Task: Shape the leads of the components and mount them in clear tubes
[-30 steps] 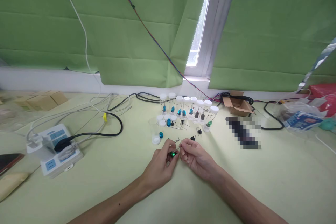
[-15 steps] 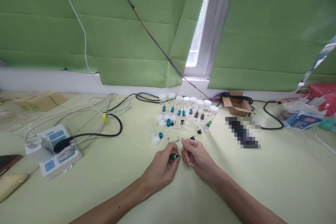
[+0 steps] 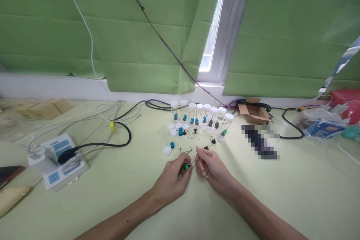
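Observation:
My left hand (image 3: 172,178) is closed around a small shiny green metal part (image 3: 186,166), which shows between thumb and fingers. My right hand (image 3: 214,170) pinches a thin metal rod (image 3: 192,163), whose end reaches the green part; its full shape is hidden by the fingers. Just beyond both hands lie thin L-shaped metal keys (image 3: 186,151) and a small black part (image 3: 206,147). A blue metal part (image 3: 172,145) lies beside a white cap (image 3: 167,150) farther left. Another black part (image 3: 213,141) rests beyond my right hand.
Several clear tubes with white lids (image 3: 199,106) stand in a row behind the loose parts, holding blue, dark and green pieces. An open cardboard box (image 3: 254,114) sits right of them. At left are a power strip (image 3: 60,161) and tangled cables (image 3: 102,143).
My right hand has shifted very slightly, and the green part is turned a little in my left hand. Everything on the table stays put.

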{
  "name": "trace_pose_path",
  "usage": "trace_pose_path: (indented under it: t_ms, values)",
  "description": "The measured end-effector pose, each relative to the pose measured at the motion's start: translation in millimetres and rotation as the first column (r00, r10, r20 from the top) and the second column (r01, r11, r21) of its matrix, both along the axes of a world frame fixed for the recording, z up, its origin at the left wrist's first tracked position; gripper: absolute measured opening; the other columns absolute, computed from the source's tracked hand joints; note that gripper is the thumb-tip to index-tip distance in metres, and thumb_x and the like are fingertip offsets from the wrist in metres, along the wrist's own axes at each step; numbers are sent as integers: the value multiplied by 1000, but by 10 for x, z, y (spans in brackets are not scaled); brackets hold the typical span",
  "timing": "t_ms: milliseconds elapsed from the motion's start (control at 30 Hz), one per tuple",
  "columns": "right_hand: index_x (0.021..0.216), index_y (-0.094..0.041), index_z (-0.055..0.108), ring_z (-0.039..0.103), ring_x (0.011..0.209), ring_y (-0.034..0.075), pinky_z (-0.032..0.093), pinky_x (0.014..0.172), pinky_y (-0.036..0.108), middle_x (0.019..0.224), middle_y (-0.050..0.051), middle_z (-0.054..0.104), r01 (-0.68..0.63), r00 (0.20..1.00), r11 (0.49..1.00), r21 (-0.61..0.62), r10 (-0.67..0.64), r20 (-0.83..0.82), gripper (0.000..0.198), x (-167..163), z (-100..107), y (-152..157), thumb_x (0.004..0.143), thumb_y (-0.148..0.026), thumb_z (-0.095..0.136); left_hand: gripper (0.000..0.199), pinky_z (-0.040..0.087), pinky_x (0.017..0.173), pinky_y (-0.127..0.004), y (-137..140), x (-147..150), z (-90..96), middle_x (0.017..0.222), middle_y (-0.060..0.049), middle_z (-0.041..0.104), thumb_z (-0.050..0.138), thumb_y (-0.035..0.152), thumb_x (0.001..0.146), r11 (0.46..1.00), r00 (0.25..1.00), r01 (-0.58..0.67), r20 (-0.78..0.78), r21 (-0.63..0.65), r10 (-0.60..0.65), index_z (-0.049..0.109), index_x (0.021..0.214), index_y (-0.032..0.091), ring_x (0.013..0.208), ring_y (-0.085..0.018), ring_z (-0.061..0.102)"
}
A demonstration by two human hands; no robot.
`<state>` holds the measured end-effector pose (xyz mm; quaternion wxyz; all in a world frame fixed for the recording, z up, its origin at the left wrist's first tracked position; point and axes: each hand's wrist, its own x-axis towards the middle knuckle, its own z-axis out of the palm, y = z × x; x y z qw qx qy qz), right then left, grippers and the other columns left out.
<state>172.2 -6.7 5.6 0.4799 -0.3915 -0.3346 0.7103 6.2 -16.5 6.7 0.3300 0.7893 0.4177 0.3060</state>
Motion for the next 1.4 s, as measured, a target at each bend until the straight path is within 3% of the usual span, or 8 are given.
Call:
trace_pose_path:
  t_ms: [167,400,733,1100,1400]
  values:
    - [64,-16,57,36,34,5,23,38,20,39,-7,46,35,999,999,22,-35,-6,48,28,9,6,72,-60,75,3,36,56,-24,2,-2,5,73,3,58,46,24,93,1000,1000,-13,11,13,13,49,93,23,59,-13,46]
    - [64,-16,57,43,37,7,31,40,21,44,-4,51,105,955,973,207,-157,250,47,23,72,-20,78,-60,69,9,38,58,-25,24,-6,-14,72,1,58,48,21,90,997,998,-33,-53,67,37,57,86,21,62,-14,49]
    - [66,-17,58,46,44,10,35,44,24,53,-1,54,262,901,893,366,-362,238,43,57,44,-6,83,-55,66,10,42,62,-27,53,-10,2,88,-3,57,51,23,91,993,997,-59,-41,104,63,60,87,20,69,-15,53]
    - [70,-19,60,48,50,13,38,49,26,59,0,56,171,864,883,438,-347,363,42,9,-84,-10,89,-56,58,11,42,62,-27,72,-11,-42,86,-2,55,51,23,92,994,997,-51,-49,96,56,61,88,21,67,-14,51]
    - [79,-19,64,53,53,14,41,51,27,68,3,65,108,848,862,495,-340,407,33,120,-14,33,88,-51,62,8,41,59,-26,73,-9,-21,74,0,57,53,25,90,993,993,-116,15,7,116,59,91,21,65,-15,51]
